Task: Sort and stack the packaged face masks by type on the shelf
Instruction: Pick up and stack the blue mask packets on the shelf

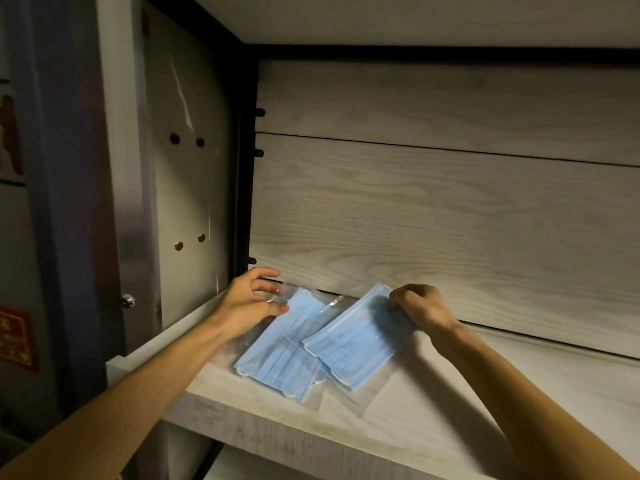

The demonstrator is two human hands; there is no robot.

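Two clear plastic packs of light blue face masks lie on the pale wooden shelf [450,393] near its back left corner. The left pack [277,355] lies flat and slanted. The right pack [356,344] overlaps its right edge. My left hand [247,301] holds the top end of the left pack, thumb on the blue masks and fingers curled over the clear wrapper. My right hand [422,308] pinches the upper right corner of the right pack, fingers curled on it.
The shelf sits in a cabinet with a wood-grain back panel [450,209] and a side wall [187,202] with peg holes at the left. Another shelf board [415,15] spans overhead. A red decoration [15,337] hangs at the far left.
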